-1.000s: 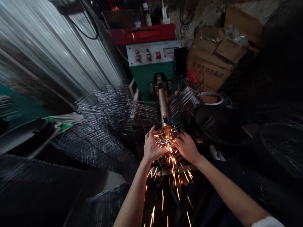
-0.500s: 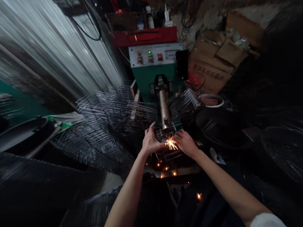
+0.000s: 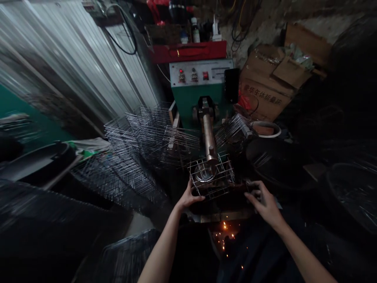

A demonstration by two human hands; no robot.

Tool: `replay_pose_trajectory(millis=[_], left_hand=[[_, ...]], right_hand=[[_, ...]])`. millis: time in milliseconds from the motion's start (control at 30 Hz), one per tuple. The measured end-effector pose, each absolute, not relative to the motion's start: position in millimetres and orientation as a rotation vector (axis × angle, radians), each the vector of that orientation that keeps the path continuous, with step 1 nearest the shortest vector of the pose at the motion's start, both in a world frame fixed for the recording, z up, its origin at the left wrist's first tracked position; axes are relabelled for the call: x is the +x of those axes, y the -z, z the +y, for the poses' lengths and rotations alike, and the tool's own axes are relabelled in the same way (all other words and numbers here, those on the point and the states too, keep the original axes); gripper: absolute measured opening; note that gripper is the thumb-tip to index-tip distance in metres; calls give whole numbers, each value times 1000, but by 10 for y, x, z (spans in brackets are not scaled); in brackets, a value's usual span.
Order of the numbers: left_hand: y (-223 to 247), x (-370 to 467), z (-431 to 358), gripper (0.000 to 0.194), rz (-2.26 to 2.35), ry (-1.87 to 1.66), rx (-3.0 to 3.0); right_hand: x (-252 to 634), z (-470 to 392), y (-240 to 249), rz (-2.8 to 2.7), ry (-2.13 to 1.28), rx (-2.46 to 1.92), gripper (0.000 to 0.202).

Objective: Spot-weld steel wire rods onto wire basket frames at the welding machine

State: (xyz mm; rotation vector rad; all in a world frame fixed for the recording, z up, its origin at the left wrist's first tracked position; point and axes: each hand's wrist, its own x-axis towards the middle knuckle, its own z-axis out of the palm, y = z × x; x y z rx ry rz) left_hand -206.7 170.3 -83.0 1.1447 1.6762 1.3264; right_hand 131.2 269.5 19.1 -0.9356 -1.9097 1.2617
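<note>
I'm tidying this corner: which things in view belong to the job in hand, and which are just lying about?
Likely part of the job:
wire basket, nearest the left hand
metal arm
green machine

Likely just lying about:
cardboard box
bottle

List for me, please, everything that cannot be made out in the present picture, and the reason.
All in the head view:
Bare right hand: too dark to tell whether its fingertips hold anything.
Silver wire basket: its far side is partly hidden by the grey metal cylinder.
Pale rectangular control panel: the lettering is too small to read.
Dark round container at far right: blurred, and cut off by the right edge.
</note>
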Motion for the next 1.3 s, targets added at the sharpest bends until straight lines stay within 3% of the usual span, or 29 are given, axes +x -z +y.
replay_pose_trajectory(millis=[100,267,367,500,667,833,1300], left_hand=[[885,-1982,1719,129,1620,-1343,1044],[737,-1874,1333,117,1653,-1342,1137],[508,-1650,1034,108,1769,-1241,1434],[91,-1242,989,117,2059,-1014,1520],[-267,-971,1169,116,2252,-808,1686],[-390,-1011,1226,111,2334,-988,1725],[-414,-1221,1566,112,2338,-1193,1689]], right_hand=[[1362,2588,-215,-1817,-1451,-930,35],[1559,2409,-579,-1842,-1801,-600,52],[1579,2310,-833,-2009,-1772,-486,38],[1279,2262,-851,-2294,-1548,-368,27],[917,2289,-420,-2721,-877,-363,16],[910,2351,-233,-2770,-298,-246,38],[698,2720,-319,-2646,-317,-294,34]])
